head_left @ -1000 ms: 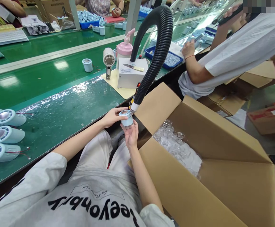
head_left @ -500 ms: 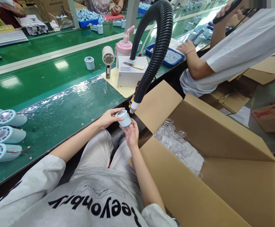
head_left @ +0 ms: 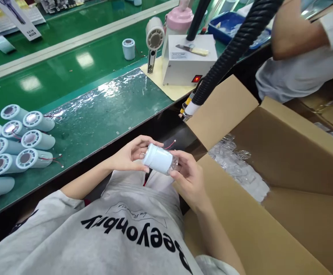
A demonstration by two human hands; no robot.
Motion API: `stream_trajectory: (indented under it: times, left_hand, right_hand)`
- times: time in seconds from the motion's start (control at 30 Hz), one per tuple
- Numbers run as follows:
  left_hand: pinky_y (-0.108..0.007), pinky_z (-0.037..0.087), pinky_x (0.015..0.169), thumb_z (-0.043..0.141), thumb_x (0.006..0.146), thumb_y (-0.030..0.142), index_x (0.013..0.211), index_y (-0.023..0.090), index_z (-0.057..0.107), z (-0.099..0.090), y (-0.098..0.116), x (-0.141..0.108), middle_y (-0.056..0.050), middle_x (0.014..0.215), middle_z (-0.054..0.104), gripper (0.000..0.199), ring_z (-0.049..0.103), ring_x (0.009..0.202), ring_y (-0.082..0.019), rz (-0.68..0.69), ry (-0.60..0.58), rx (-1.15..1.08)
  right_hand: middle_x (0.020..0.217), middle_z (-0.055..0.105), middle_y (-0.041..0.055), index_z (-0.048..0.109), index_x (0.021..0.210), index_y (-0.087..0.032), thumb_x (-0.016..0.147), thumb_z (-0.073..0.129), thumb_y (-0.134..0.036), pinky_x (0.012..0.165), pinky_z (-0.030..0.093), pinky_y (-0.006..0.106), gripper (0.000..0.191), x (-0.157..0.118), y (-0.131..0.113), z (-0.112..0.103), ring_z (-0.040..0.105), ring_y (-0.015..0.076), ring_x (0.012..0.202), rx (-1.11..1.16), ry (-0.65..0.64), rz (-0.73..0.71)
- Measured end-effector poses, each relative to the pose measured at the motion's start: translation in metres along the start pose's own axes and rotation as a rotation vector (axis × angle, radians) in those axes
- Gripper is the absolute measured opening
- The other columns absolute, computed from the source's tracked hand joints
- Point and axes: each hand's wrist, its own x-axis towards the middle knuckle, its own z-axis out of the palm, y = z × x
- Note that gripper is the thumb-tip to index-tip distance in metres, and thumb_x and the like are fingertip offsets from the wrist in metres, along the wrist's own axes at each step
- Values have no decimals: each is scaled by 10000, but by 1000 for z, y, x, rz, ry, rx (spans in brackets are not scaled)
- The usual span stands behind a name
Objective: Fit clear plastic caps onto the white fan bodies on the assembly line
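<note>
Carrying the light-blue cylinder (head_left: 158,158) farther from the nozzle (head_left: 191,109) than half a second ago, and tipping it from nearly upright onto its side, pointing the rimmed end leftward. At far left, seeing loose cylinders (head_left: 36,139) lying stacked on the green bench (head_left: 103,122), showing ring-shaped faces and trailing red wires. Next, curving the left hand (head_left: 127,156) around the rimmed end, grasping lightly by the look of it. Holding the cylinder between both hands, above the lap. Letting a thin red wire (head_left: 170,146) stick out behind. Pinching the clear end piece (head_left: 174,165) between fingers and thumb of the right hand (head_left: 192,179). Farther right, leaving the nozzle hanging apart from the cylinder, and having the open carton (head_left: 295,156) of clear parts (head_left: 237,168) standing beside the right forearm.

For handling this well, probably supporting the body from the left, guiding the clear piece squarely from the right, keeping the wire from getting pinched, avoiding squeezing the thin plastic, and turning slowly for checking the seam all round.
</note>
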Motion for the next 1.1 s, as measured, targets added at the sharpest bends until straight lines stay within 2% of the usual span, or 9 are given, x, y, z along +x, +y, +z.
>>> stream_trajectory:
  times: [0.17, 0.3, 0.37, 0.5, 0.7, 0.83, 0.97, 1.1]
  left_hand:
    - [-372, 573, 1014, 927, 704, 171, 1304, 271, 622, 8, 5, -16, -145, 1483, 625, 681, 620, 1362, -313, 47, -23, 77]
    - [-429, 535, 1112, 911, 734, 198, 1444, 333, 603, 6, 5, -22, -115, 1500, 620, 785, 599, 1392, -328, 100, -81, 205]
    - [-441, 519, 1139, 899, 758, 214, 1492, 375, 570, 5, 7, -25, -94, 1520, 614, 820, 596, 1401, -326, 122, -121, 254]
    - [-473, 500, 1165, 888, 785, 267, 1528, 377, 543, 3, 11, -29, -92, 1554, 593, 826, 570, 1430, -345, 132, -146, 329]
    - [-499, 430, 1228, 870, 804, 306, 1529, 352, 552, 3, 17, -34, -92, 1568, 581, 793, 556, 1445, -343, 128, -154, 453]
    - [-480, 432, 1225, 868, 807, 307, 1525, 356, 559, 4, 19, -38, -84, 1558, 593, 783, 571, 1431, -341, 112, -139, 460]
    - [-478, 430, 1222, 869, 803, 306, 1515, 342, 575, 5, 21, -40, -89, 1550, 601, 771, 576, 1425, -344, 108, -132, 471]
    - [-485, 421, 1225, 876, 790, 302, 1487, 330, 608, 5, 22, -41, -91, 1533, 617, 747, 585, 1415, -349, 85, -120, 472]
  right_hand:
    - [1212, 761, 86, 714, 1216, -292, 851, 859, -451, 893, 682, 440, 424, -8, -16, -2, 732, 281, 1112, -139, -73, -102]
    - [1218, 766, 80, 718, 1223, -307, 865, 858, -413, 1021, 630, 508, 400, -9, -21, -3, 716, 302, 1194, -277, -134, -241]
    - [1211, 767, 78, 722, 1219, -314, 867, 857, -416, 995, 643, 496, 391, -10, -22, -2, 720, 300, 1184, -280, -147, -252]
    - [1197, 762, 80, 715, 1215, -301, 882, 829, -482, 836, 692, 399, 396, -12, -24, 1, 741, 269, 1101, -200, -161, -133]
    - [1064, 748, 58, 685, 1161, -288, 896, 785, -569, 697, 661, 309, 400, -9, -30, 8, 746, 217, 909, -109, -176, 95]
    - [991, 742, 56, 665, 1112, -274, 890, 732, -675, 644, 631, 292, 463, -6, -30, 11, 727, 207, 829, -50, -190, 201]
    - [756, 615, -9, 644, 1022, -252, 842, 727, -751, 544, 598, 268, 537, -5, -28, 15, 624, 157, 628, 31, -193, 330]
    - [736, 588, -30, 598, 961, -237, 792, 753, -778, 488, 609, 285, 587, -4, -25, 18, 606, 137, 542, 176, -223, 488]
